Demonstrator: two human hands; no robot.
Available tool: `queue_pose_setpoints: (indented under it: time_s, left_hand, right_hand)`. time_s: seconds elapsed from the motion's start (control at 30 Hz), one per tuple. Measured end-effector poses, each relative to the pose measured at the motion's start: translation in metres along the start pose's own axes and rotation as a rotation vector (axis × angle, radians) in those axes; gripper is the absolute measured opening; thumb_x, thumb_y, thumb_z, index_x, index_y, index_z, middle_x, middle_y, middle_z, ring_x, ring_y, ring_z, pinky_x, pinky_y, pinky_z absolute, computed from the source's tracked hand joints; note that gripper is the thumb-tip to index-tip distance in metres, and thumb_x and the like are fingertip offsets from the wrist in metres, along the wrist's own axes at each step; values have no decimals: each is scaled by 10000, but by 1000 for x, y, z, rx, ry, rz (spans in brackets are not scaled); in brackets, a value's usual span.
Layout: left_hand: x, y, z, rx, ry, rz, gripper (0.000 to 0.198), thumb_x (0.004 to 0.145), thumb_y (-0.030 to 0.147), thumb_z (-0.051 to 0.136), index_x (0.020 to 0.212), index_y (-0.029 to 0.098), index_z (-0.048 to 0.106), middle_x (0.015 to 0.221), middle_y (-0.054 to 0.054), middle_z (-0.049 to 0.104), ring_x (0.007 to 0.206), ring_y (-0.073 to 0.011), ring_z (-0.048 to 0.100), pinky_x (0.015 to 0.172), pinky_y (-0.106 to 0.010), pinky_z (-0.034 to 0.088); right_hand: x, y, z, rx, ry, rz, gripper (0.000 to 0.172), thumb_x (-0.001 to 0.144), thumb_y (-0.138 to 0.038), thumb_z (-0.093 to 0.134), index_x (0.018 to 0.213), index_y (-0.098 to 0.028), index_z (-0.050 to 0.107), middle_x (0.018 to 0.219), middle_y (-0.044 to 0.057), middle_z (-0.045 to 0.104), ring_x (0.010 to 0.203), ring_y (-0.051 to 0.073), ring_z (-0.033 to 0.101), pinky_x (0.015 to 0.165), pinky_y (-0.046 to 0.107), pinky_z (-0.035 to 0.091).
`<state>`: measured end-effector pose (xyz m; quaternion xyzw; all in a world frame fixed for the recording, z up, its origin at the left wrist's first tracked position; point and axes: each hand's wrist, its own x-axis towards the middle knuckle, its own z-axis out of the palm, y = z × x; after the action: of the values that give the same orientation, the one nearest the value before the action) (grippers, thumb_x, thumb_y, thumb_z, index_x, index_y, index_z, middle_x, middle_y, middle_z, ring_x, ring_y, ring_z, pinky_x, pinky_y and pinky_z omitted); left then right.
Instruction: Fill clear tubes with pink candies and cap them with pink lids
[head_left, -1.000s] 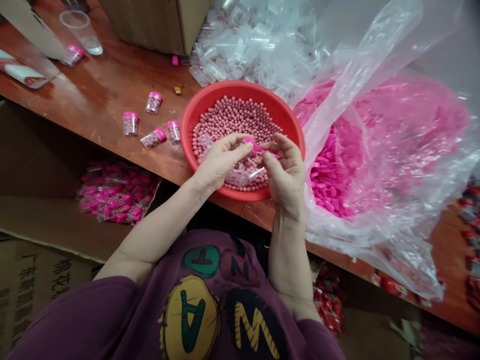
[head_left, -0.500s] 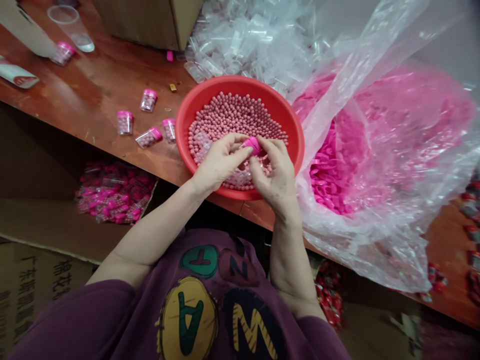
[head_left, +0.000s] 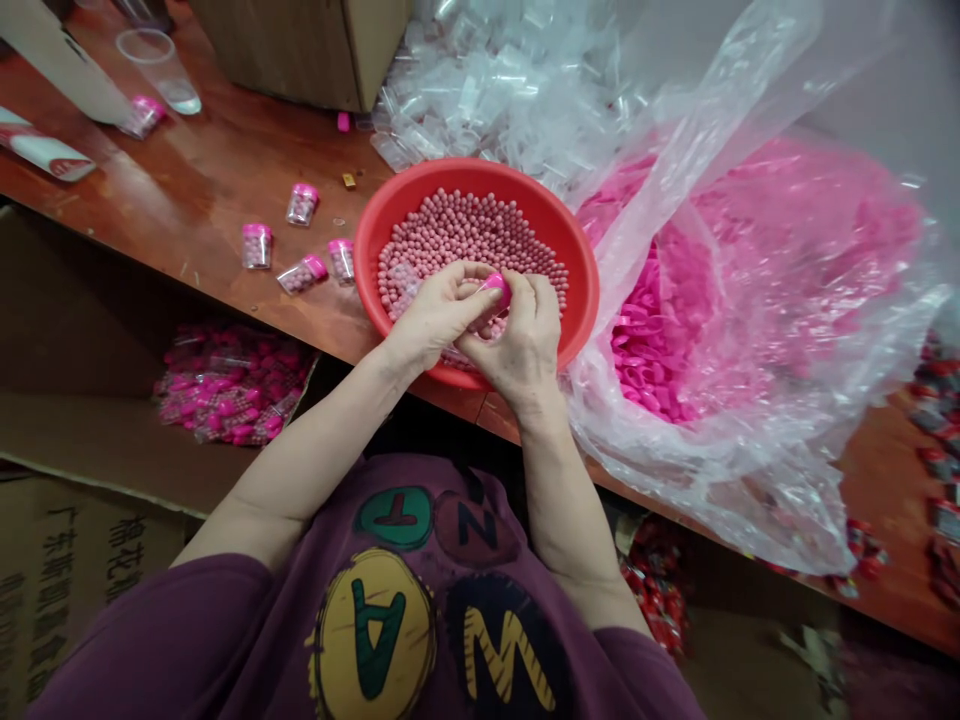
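Note:
Over a red basin of small pink balls, my two hands meet at one small jar with a bright pink cap. My left hand pinches it from the left, thumb and fingers closed at the cap. From the other side my right hand is closed round it, fingertips against the cap. Most of the jar's body is hidden by my fingers. Several filled jars with pink caps, among them an upright-looking jar and a tilted jar, lie on the table left of the basin.
Behind the basin is a heap of clear empty containers, beside a cardboard box. A plastic bag of pink caps stands right. Below the table edge, a carton holds filled jars. Another person's arm reaches in top left.
My right hand has turned inward and moved left, closing more tightly round the jar. My left hand keeps its pinch. The view has shifted slightly.

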<state>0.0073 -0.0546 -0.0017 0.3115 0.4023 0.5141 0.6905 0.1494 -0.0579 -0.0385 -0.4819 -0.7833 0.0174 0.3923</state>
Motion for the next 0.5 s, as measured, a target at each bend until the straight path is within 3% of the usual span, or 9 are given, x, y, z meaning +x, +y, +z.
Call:
queue_pose_setpoints:
  time_s: [0.17,0.3,0.37,0.43,0.5]
  left_hand:
    - [0,-4,1,10,-74,22,82,1051,193,725,1123,195,684,859,6,694,606,-90,609,635,-251,516]
    - [-10,4,-7,88,138,343,150,1093,254,680,1238,244,645,1013,-9,720,727,-109,619,733,-287,532]
    - [-13,19,-32,138,293,562,165,1127,268,646,1287,264,604,1116,-4,718,853,-114,636,801,-293,532]
    - [-8,39,-74,205,465,706,159,1155,246,599,1306,286,570,1179,18,710,971,-119,632,872,-297,531]
    - [4,58,-125,297,612,675,168,1190,292,519,1350,335,547,1203,42,721,1036,-135,618,942,-313,540]
  right_hand:
    - [-1,-5,-2,26,17,-20,605,890,-397,763,1442,-216,595,1306,175,682,1246,396,642,1158,655,516]
    - [0,6,1,274,54,-7,873,932,-567,805,1668,-332,398,1582,153,561,1337,363,630,1148,606,555]
    - [-1,18,4,427,157,129,789,1010,-618,716,1673,-358,378,1530,132,582,1217,301,682,1075,534,608]
    - [-2,29,5,503,221,269,582,1071,-614,616,1569,-334,510,1359,103,665,1095,252,714,998,474,641]
    - [-2,33,3,521,193,348,444,1066,-605,620,1384,-298,663,1197,76,731,1058,242,736,969,453,654]
